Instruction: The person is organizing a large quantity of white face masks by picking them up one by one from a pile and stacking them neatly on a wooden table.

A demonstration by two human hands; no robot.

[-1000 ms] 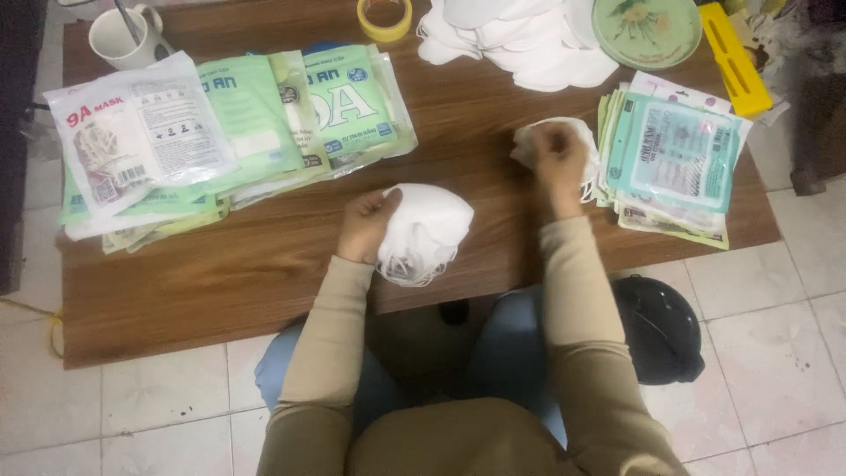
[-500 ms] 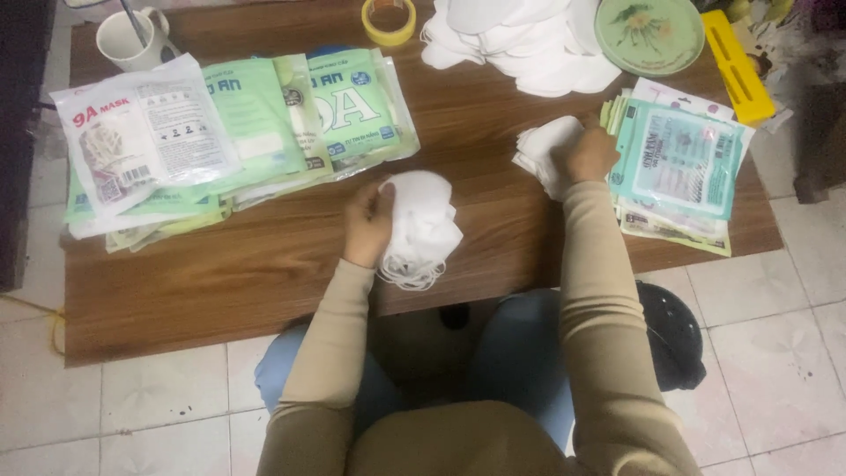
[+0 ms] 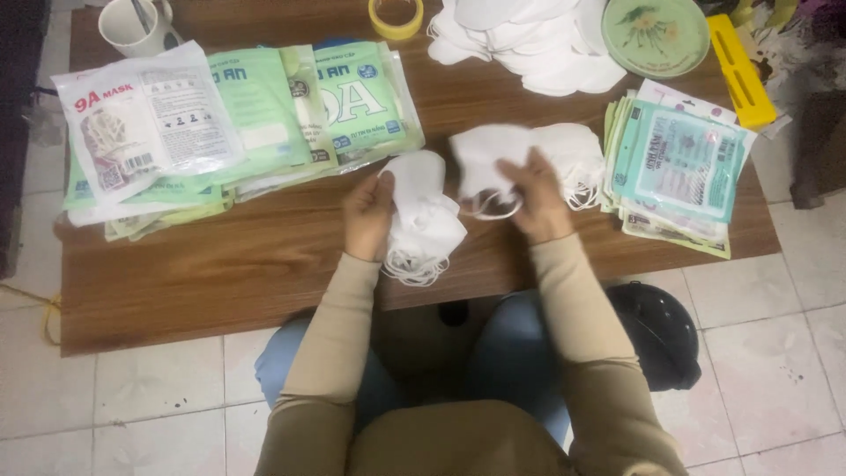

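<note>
My left hand (image 3: pixel 368 214) grips a stack of white face masks (image 3: pixel 423 216) held upright over the front edge of the wooden table (image 3: pixel 211 273), ear loops dangling below. My right hand (image 3: pixel 536 198) holds a single white mask (image 3: pixel 485 159) just right of that stack, above the table. Behind my right hand a small heap of white masks (image 3: pixel 577 154) lies on the table.
Green and white packaging bags (image 3: pixel 247 123) are spread at the left, a pile of teal bags (image 3: pixel 679 163) at the right. At the back stand a mug (image 3: pixel 132 25), a tape roll (image 3: pixel 397 16), a mask pile (image 3: pixel 529 40), a round green plate (image 3: pixel 656 35), a yellow box (image 3: pixel 742 70). A black helmet (image 3: pixel 656 330) lies on the floor.
My right hand lifted a mask from the small heap at the right and brought it left toward the stack in my left hand. The left hand stayed put.
</note>
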